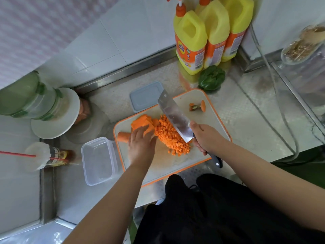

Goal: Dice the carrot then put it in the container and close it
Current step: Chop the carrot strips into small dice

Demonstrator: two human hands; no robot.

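Note:
A pile of diced carrot (173, 136) lies in the middle of the white, orange-rimmed cutting board (184, 161). Left of it sit stacked carrot slices (142, 121), with an uncut carrot chunk (123, 136) at the board's left edge. My left hand (141, 145) rests on the slices with fingers bent over them. My right hand (205, 136) grips the dark handle of a cleaver (174, 115); its blade stands against the right side of the diced pile. A clear empty container (99, 161) stands left of the board. Its grey lid (146, 96) lies behind the board.
Carrot end scraps (197, 106) lie at the board's far right. A green pepper (212, 78) and yellow detergent bottles (191, 41) stand behind. A green jar on a white plate (52, 113) and a cup with a red straw (37, 155) are at left. A cable (274, 106) runs right.

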